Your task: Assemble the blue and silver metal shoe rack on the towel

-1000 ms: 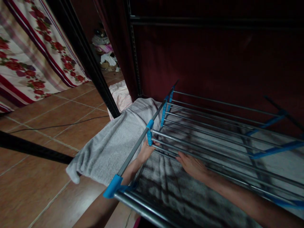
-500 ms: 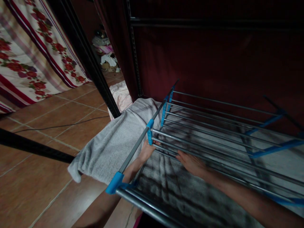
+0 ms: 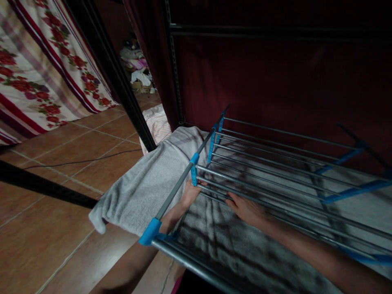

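Observation:
A metal clothes drying rack (image 3: 245,174) with grey rods and blue plastic joints lies low over a grey blanket (image 3: 147,183). My left hand (image 3: 190,192) reaches under the side tube and is closed at the lower end of a blue bracket (image 3: 194,174), where the lower rods meet it. Some of its fingers are hidden behind the bracket and rods. A little to the right, my right hand (image 3: 245,209) is closed on a lower rod, its fingertips partly hidden. Nearest to me, a blue corner joint (image 3: 150,232) joins the side tube to the front tube.
Black metal posts (image 3: 122,85) stand at the left, with a dark red curtain (image 3: 260,77) behind the rack. A flowered cloth (image 3: 52,69) hangs at far left. A thin cable (image 3: 82,161) crosses the tiled floor (image 3: 36,216). Piled cloths (image 3: 139,69) lie further back.
The view has shifted very slightly. My right hand's fingertips have moved slightly left along the rod; my left hand stays at the bracket.

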The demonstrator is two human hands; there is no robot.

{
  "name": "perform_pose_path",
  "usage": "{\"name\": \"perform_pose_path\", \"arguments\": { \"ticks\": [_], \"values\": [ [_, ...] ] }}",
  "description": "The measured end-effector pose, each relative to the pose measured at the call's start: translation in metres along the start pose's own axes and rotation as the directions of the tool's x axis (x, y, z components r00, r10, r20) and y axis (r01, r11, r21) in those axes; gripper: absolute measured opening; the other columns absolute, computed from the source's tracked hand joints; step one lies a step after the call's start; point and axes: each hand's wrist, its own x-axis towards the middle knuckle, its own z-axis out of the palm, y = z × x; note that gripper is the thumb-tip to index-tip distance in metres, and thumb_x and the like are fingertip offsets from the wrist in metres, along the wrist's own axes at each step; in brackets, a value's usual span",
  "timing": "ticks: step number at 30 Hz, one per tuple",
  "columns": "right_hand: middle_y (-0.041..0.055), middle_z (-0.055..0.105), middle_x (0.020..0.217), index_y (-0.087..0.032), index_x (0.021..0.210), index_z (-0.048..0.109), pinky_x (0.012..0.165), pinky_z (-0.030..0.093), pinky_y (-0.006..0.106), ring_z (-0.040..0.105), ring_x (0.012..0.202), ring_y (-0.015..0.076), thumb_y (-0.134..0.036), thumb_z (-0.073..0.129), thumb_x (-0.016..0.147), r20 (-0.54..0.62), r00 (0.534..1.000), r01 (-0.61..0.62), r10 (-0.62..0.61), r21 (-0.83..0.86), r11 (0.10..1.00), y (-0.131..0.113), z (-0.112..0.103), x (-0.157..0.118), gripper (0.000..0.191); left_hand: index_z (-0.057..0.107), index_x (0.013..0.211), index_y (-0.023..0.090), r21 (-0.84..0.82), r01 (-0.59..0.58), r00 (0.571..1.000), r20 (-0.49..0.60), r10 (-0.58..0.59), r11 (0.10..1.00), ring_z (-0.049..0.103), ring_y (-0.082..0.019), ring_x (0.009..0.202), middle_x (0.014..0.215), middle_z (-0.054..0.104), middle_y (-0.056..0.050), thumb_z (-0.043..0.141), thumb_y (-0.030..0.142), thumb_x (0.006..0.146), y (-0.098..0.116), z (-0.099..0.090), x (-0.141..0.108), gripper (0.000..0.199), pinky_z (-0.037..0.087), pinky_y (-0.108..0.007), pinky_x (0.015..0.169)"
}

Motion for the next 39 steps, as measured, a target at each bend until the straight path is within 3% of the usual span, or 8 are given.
{"name": "perform_pose_path", "arguments": {
  "ticks": [8,15,21,27,32,39],
  "values": [
    [0.0072,0.068,0.101,-0.021,0.109,0.051,0.068,0.044,0.028,0.066,0.089,0.0217,-0.032,0.027,0.102,-0.055,0.998,0.011,-0.020,-0.160,0.987,-0.019,-0.001,0.007,0.027,0.054,0.063,0.019,0.032,-0.008,1.000,0.012,0.008,0.999,0.050,-0.014,0.059,0.058,0.053,0.002,0.063,0.034,0.072,-0.003,-0.001,-0.002,0.020,0.042,-0.027,0.062],
    [0.0050,0.068,0.098,-0.022,0.109,0.052,0.066,0.043,0.028,0.066,0.085,0.0209,-0.035,0.025,0.102,-0.054,0.998,0.018,-0.026,-0.138,0.990,-0.011,0.003,0.010,0.031,0.049,0.063,0.020,0.031,-0.034,0.994,-0.106,0.037,0.999,0.046,-0.013,0.056,0.058,0.048,0.002,0.056,0.033,0.077,-0.014,0.011,0.000,0.020,0.039,-0.027,0.057],
    [0.0044,0.067,0.103,-0.023,0.111,0.054,0.075,0.044,0.028,0.065,0.093,0.0202,-0.039,0.025,0.102,-0.033,0.999,-0.014,0.012,-0.081,0.997,-0.010,0.006,0.014,0.035,0.050,0.066,0.019,0.039,-0.049,0.985,-0.163,0.055,0.998,0.045,-0.012,0.056,0.059,0.048,0.002,0.056,0.034,0.077,-0.022,0.014,0.002,0.020,0.039,-0.026,0.057],
    [0.0094,0.066,0.108,-0.021,0.123,0.049,0.076,0.049,0.035,0.065,0.094,0.0245,-0.041,0.030,0.099,-0.110,0.992,-0.064,0.054,-0.098,0.993,-0.015,0.004,0.004,0.037,0.052,0.064,0.019,0.076,-0.052,0.993,-0.099,0.059,0.996,0.048,-0.013,0.056,0.057,0.050,0.001,0.054,0.035,0.076,-0.013,0.008,0.000,0.021,0.041,-0.026,0.057],
    [0.0067,0.069,0.097,-0.021,0.110,0.055,0.074,0.051,0.034,0.067,0.088,0.0228,-0.032,0.030,0.100,-0.181,0.984,-0.019,0.004,-0.080,0.997,-0.011,0.008,0.001,0.029,0.057,0.065,0.019,0.175,-0.076,0.993,-0.080,0.091,0.982,0.054,-0.017,0.063,0.060,0.057,0.001,0.055,0.034,0.073,0.000,0.002,0.001,0.017,0.044,-0.028,0.063],
    [0.0063,0.069,0.093,-0.020,0.106,0.057,0.070,0.053,0.033,0.067,0.087,0.0227,-0.041,0.032,0.100,-0.231,0.971,0.043,-0.057,-0.065,0.997,0.002,0.012,0.010,0.033,0.063,0.068,0.024,0.281,-0.164,0.976,-0.091,0.197,0.945,0.061,-0.022,0.070,0.064,0.064,0.002,0.056,0.042,0.071,-0.001,0.000,0.013,0.019,0.049,-0.034,0.070]
  ]
}}
